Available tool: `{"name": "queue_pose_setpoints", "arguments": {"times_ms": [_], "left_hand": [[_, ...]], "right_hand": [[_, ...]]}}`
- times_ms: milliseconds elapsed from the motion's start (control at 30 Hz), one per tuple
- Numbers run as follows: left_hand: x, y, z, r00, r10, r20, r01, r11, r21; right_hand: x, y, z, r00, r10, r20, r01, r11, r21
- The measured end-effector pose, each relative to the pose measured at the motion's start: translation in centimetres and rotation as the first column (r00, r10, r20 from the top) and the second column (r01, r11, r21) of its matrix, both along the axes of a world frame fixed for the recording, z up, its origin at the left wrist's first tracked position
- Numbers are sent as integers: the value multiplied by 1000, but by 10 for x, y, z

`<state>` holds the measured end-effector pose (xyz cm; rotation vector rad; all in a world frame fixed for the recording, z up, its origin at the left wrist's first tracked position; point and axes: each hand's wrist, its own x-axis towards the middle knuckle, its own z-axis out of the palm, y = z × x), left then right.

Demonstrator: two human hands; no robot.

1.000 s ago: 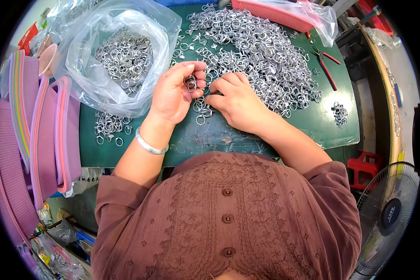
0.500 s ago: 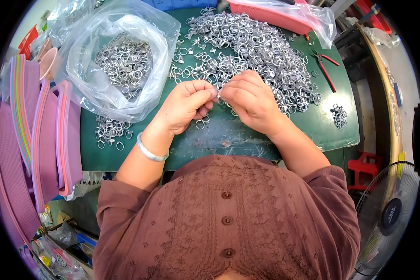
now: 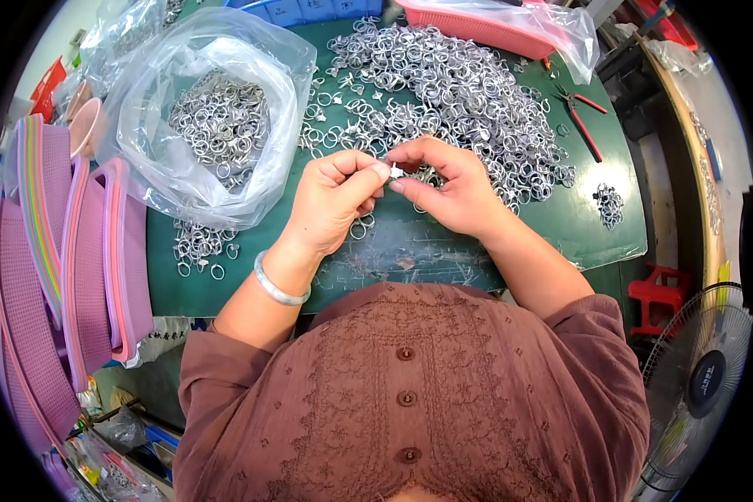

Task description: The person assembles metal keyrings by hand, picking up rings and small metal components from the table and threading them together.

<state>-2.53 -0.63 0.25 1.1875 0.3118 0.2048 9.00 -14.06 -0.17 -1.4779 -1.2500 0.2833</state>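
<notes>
Close above the table's near middle, my left hand (image 3: pixel 336 197) pinches a small silvery metal ring (image 3: pixel 396 172) between thumb and forefinger. The ring's pale, pointed head sticks out to the right of the fingertips. My right hand (image 3: pixel 452 186) faces it, thumb and forefinger spread apart on either side of the ring's head; whether they touch it is hard to tell. Behind both hands spreads a big pile of similar metal rings (image 3: pixel 468 92). A few loose rings (image 3: pixel 361 226) lie just under my left hand.
On the green table (image 3: pixel 410 259), a clear plastic bag (image 3: pixel 289 92) of rings stands left, with a small ring heap (image 3: pixel 201 244) before it. Red-handled pliers (image 3: pixel 584 125) and a small ring cluster (image 3: pixel 609 205) lie right. Behind are a pink basket (image 3: pixel 485 35) and blue bin (image 3: pixel 309 10); purple baskets (image 3: pixel 84 259) stand left.
My right thumb and forefinger have parted from their pinch, uncovering the ring's pale head. My left hand keeps its pinch, turned slightly. The view has shifted a little.
</notes>
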Motion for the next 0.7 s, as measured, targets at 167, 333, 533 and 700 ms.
{"name": "queue_pose_setpoints", "arguments": {"times_ms": [167, 333, 533, 700], "left_hand": [[0, 0, 3, 1000, -3, -27, 2, 998, -57], [0, 0, 3, 1000, -12, -7, 12, 999, -46], [1, 0, 2, 1000, -20, -4, 19, 998, -56], [1, 0, 2, 999, -25, -47, 23, 998, -55]], "right_hand": [[-2, -1, 3, 972, 24, -235, -35, 998, -46], [1, -3, 8, 876, 98, -472, -172, 978, -116], [1, -1, 4, 852, 122, -510, -170, 984, -49], [3, -2, 0, 860, 126, -495, -185, 980, -72]]}}
